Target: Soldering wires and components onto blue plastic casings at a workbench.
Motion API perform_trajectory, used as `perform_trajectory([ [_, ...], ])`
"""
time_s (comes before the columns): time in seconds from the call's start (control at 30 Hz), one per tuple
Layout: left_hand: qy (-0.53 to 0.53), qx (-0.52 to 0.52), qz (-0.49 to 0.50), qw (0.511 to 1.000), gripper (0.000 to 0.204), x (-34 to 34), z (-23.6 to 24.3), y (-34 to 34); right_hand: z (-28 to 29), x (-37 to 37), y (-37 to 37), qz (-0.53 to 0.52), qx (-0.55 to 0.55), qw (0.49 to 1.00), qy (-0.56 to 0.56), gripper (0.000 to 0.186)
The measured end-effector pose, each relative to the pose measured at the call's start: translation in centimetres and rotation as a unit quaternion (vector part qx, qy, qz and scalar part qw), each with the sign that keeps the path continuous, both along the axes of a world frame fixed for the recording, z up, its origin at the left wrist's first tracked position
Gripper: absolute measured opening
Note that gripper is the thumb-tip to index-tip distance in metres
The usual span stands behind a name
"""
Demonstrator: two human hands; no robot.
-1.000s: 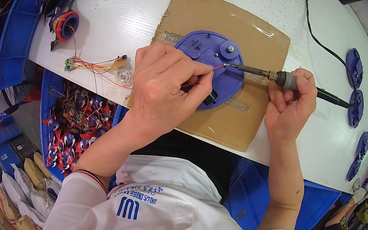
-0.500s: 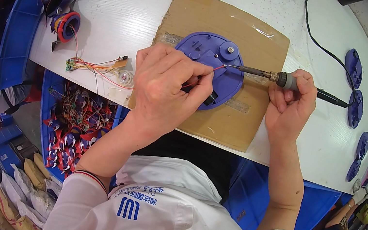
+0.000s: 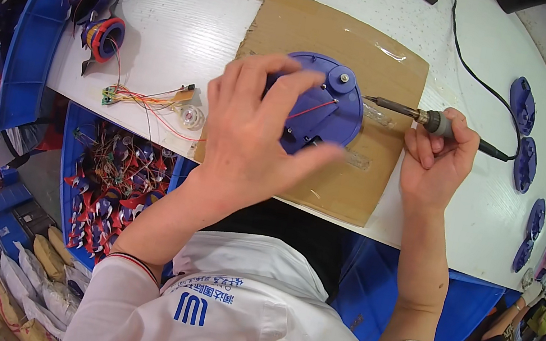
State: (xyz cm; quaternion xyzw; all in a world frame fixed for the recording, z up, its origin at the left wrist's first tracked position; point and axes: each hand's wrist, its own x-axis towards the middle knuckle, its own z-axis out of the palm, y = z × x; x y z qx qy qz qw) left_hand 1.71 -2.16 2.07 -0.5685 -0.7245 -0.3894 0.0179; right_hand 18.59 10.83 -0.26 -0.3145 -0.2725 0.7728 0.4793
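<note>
A round purple plastic base [image 3: 344, 117] lies on a sheet of brown cardboard [image 3: 386, 66]. A thin red wire [image 3: 310, 110] runs across it to a small metal terminal. My left hand [image 3: 252, 123] hovers over the left part of the base, fingers apart and holding nothing, and it hides that part. To the right, my right hand [image 3: 440, 152] grips a soldering iron [image 3: 435, 122] by its grey collar. The iron's tip points left and stands apart from the terminal, near the base's right edge.
Left on the white table [image 3: 164, 42] are a small green circuit board [image 3: 109, 95] with wires, a clear round part [image 3: 191, 117] and red-purple toy shells [image 3: 103, 38]. A blue bin [image 3: 71, 157] below holds more. Purple covers [image 3: 522, 105] line the right edge; the iron's black cord [image 3: 477, 68] curves behind.
My left hand has let go of the red wire and spread its fingers. The soldering iron's tip has drawn back to the right, off the terminal.
</note>
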Motion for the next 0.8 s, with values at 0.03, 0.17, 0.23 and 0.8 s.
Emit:
perform_trajectory([
  [0.03, 0.001, -0.041, -0.009, 0.999, 0.06, 0.1, 0.3, -0.3, 0.1, -0.2, 0.1, -0.004, -0.012, 1.0, 0.005, 0.014],
  [0.17, 0.014, -0.047, -0.017, 0.999, 0.065, 0.0, 0.0, 0.1, 0.1, 1.3, 1.0, -0.033, -0.041, 0.998, 0.028, 0.013],
  [0.23, -0.059, -0.04, 0.0, 0.997, 0.062, -1.2, 0.6, -0.5, 0.1, 2.0, 1.5, -0.033, -0.02, 0.999, 0.03, 0.013],
  [0.8, 0.066, -0.013, 0.386, 0.92, 0.046, -18.0, -0.9, -5.2, 0.2, 1.0, 1.1, -0.046, -0.044, 0.998, 0.028, 0.01],
])
